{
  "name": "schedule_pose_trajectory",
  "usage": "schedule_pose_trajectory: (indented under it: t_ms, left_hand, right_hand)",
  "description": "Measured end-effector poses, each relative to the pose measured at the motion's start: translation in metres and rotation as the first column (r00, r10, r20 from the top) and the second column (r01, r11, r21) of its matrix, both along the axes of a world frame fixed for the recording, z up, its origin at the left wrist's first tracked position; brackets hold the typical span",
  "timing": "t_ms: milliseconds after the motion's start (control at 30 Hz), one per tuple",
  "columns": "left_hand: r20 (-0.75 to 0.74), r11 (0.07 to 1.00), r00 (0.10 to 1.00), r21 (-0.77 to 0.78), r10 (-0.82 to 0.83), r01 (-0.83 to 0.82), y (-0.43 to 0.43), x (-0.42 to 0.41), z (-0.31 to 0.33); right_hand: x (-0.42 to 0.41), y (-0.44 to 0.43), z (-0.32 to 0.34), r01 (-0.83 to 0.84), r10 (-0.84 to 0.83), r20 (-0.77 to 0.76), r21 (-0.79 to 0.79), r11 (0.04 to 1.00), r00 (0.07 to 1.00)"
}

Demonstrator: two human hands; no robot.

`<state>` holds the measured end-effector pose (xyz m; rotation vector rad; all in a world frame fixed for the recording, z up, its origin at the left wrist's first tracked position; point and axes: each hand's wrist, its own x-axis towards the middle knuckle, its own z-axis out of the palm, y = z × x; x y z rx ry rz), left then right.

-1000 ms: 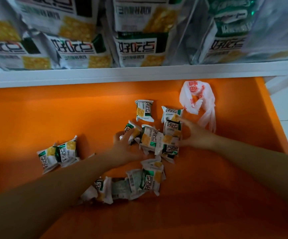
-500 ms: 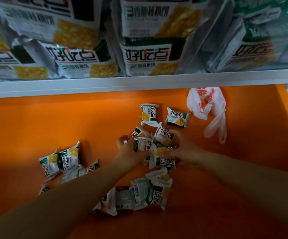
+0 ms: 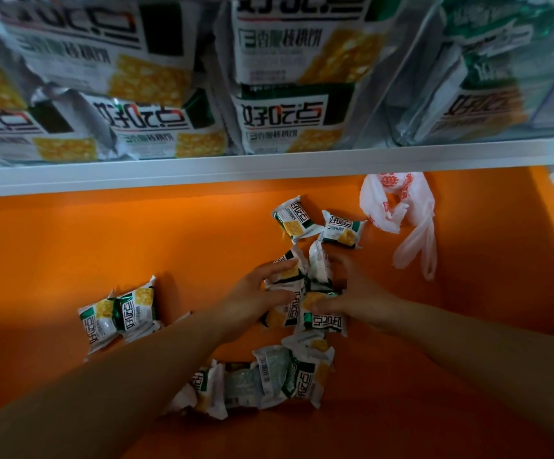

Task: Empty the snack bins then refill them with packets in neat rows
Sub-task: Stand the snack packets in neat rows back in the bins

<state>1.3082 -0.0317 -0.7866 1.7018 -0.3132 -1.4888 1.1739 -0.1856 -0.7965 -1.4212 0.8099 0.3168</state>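
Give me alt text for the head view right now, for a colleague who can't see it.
Left hand and right hand grip a clump of snack packets between them on an orange surface. Other packets lie scattered nearby, a white plastic bag beyond, big bags shelved above.

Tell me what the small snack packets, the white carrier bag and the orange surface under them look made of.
The snack packets: glossy printed plastic film, by the sheen and crimped ends. The white carrier bag: thin, crumpled, slightly see-through plastic film with red print. The orange surface: smooth, matt and hard-looking; painted metal or laminate, cannot tell which.
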Motion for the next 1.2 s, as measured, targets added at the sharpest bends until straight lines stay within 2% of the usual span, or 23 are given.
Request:
schedule_pose_trajectory:
  t_ms: [133,267,467,633,767,967,1133,1200]
  left_hand:
    - [0.064,1.0,0.998,-0.012,-0.014,0.015,-0.001,0.0,0.009]
    - [0.179,0.995,0.983,-0.085,-0.035,0.051,-0.004,0.001,0.029]
    - [0.417,0.978,0.908,-0.17,-0.041,0.122,-0.006,-0.003,0.084]
    - [0.519,0.942,0.855,-0.287,0.002,0.172,0.01,-0.029,0.142]
    - [0.606,0.905,0.794,-0.361,0.045,0.225,0.023,-0.056,0.192]
    - [0.742,0.814,0.658,-0.46,0.132,0.356,0.013,-0.077,0.27]
    - [0.834,0.763,0.468,-0.498,0.291,0.413,-0.036,-0.061,0.333]
    - [0.847,0.76,0.407,-0.505,0.344,0.41,-0.063,-0.05,0.35]
  right_hand:
    - [0.002,-0.007,0.011,-0.132,0.132,0.005,-0.051,0.99,0.991]
    - [0.004,-0.013,0.034,-0.177,0.179,-0.006,-0.157,0.971,0.984]
    - [-0.004,-0.013,0.092,-0.114,0.147,0.089,-0.305,0.946,0.985]
    - [-0.034,0.002,0.162,-0.054,0.141,0.176,-0.424,0.904,0.974]
    - [-0.064,0.014,0.218,-0.055,0.201,0.205,-0.555,0.83,0.958]
    - [-0.09,0.008,0.291,0.133,0.178,0.372,-0.674,0.727,0.911]
    - [-0.076,-0.026,0.343,0.367,0.119,0.553,-0.683,0.631,0.825]
    - [-0.061,-0.046,0.358,0.432,0.084,0.612,-0.642,0.634,0.787]
